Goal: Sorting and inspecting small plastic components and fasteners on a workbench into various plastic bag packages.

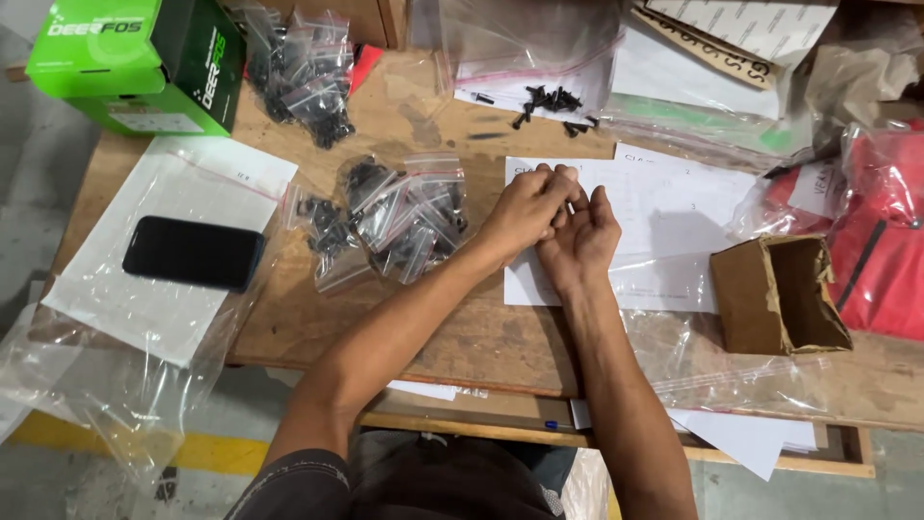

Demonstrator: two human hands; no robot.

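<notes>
The left hand (525, 207) and right hand (580, 236) press together, fingers curled, over a white sheet (664, 207); any content is hidden. Small screw bags (395, 217) lie just left, on the counter (404, 116).

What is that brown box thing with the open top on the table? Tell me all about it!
The small brown cardboard box looks worn: its open end faces right and slightly up, with ragged, torn edges and bent flaps. The inside is dark, and whether anything is in it cannot be told. It lies tilted on the wooden table, partly on clear plastic sheeting, beside a white printed paper sheet. A red item wrapped in clear plastic lies just right of it. Neither hand touches it.
</notes>
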